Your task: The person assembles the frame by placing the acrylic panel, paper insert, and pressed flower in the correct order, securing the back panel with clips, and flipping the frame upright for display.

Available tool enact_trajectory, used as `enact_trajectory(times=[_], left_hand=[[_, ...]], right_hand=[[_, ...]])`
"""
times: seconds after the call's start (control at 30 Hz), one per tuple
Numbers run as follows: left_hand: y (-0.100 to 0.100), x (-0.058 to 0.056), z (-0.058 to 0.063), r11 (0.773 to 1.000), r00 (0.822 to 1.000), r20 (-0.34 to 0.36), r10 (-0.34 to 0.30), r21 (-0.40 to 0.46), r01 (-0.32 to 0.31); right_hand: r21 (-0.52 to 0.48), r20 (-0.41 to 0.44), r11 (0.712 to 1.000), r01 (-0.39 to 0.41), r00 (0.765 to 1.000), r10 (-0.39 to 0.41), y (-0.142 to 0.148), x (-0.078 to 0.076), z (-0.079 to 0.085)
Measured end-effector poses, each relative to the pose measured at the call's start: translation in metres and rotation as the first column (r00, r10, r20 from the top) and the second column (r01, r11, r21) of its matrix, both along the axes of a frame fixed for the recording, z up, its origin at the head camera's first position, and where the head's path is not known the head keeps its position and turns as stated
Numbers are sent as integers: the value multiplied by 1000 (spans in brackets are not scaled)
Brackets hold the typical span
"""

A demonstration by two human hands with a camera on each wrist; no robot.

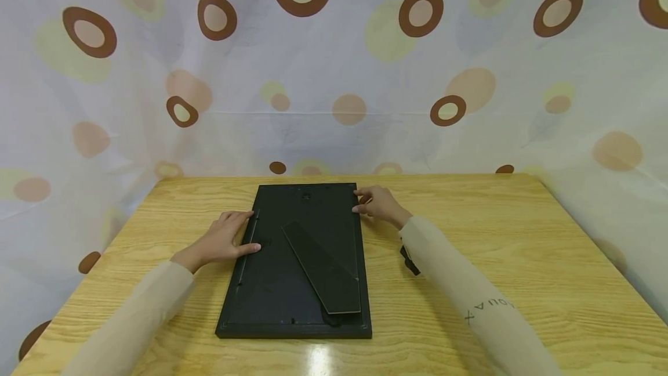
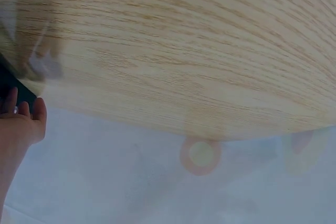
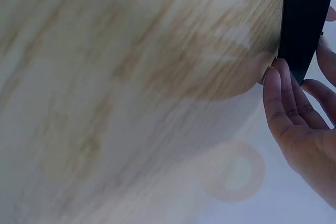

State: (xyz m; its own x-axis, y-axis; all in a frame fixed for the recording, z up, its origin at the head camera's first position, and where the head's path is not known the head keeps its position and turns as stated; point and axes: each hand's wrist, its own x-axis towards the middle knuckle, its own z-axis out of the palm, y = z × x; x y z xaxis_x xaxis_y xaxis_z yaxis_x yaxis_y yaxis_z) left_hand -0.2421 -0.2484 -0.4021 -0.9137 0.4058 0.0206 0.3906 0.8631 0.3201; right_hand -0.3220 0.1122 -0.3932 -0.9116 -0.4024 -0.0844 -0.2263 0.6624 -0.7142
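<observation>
patterned cloth: a pale cloth (image 1: 229, 144) with brown, peach and yellow-green rounded shapes hangs behind the table and down its left and right sides.
table: wood-grained top (image 1: 469, 219), light yellow-brown, with the frame lying on it.
left sleeve: cream fabric (image 1: 141, 306), reaching in from the lower left.
left hand: the left hand (image 1: 223, 239) grips the frame's left edge, thumb over the back panel, fingers along the outer side (the left wrist view catches it only at the margin, so how firm the hold is cannot be told).
picture frame: black, back side up (image 1: 271, 289), between the two hands, left of the table's middle.
hanger: a small fitting (image 1: 306, 196) near the frame's far edge.
stand: a dark support leg (image 1: 323, 271) slants across the back, its wide end toward the near right corner.
right hand: the right hand (image 1: 382, 205) holds the right edge near the far corner, fingers bent around it.
black object: something small (image 1: 410, 261), partly hidden by the right forearm.
right sleeve: cream (image 1: 459, 277), with dark lettering.
</observation>
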Motion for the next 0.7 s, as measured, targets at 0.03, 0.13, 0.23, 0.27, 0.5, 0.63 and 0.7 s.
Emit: enact_trajectory(times=[0.03, 0.13, 0.23, 0.27, 0.5, 0.63, 0.7], left_hand=[[0, 0, 0, 1000, 1000, 4, 1, 3, -1], [0, -1, -1, 1000, 1000, 12, -2, 16, 2], [-1, -1, -2, 999, 1000, 15, -3, 33, 2], [-1, -1, -2, 999, 1000, 16, -4, 35, 3], [-3, -2, -2, 999, 1000, 20, -14, 38, 14], [-3, -3, -2, 999, 999, 28, -17, 40, 16], [-3, -4, -2, 999, 999, 30, -21, 38, 20]], right_hand=[[5, 0, 1000, 1, 1000, -1, 0, -1, 0], [18, -3, 1000, 13, 1000, -13, 0, -3, -2], [36, -19, 999, 10, 1000, -9, -1, -5, -2], [40, -21, 999, 11, 1000, -10, -2, -5, -2], [54, 2, 998, 24, 1000, -25, -3, -7, 0], [64, 10, 997, 37, 999, -37, -4, -8, 0], [74, 8, 997, 39, 999, -39, -5, -9, 1]])
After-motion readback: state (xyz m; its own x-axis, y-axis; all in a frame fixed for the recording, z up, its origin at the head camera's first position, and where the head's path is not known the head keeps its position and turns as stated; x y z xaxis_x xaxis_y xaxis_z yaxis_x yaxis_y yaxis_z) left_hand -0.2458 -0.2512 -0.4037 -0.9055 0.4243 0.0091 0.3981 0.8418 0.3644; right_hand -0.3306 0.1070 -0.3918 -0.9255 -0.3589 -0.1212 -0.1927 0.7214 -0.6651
